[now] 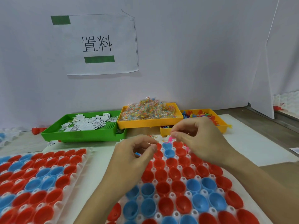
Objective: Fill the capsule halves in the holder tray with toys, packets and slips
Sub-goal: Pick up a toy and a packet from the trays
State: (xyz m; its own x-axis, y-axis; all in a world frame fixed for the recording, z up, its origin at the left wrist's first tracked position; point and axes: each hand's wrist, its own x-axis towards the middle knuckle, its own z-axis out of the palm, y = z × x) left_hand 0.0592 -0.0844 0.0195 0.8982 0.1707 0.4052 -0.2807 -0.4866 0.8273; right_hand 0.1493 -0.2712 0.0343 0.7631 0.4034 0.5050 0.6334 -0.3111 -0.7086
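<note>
A white holder tray (pixel 182 181) with several red and blue capsule halves lies in front of me, and both hands hover over its far end. My left hand (pixel 134 157) has curled fingers, with a small blue toy (pixel 137 154) showing inside the curl. My right hand (pixel 197 139) pinches thumb against forefinger just above a pink toy (pixel 172 139) at the tray's far edge. More pink (pixel 187 149) peeks out under its palm. The blue half (pixel 169 153) between the hands looks empty.
A second holder tray (pixel 38 180) of red and blue halves lies at the left. At the back stand a green tray (pixel 84 135) of white slips, a yellow tray (pixel 150 122) heaped with packets, and a yellow tray (pixel 221 125) of coloured toys. A wall rises behind them.
</note>
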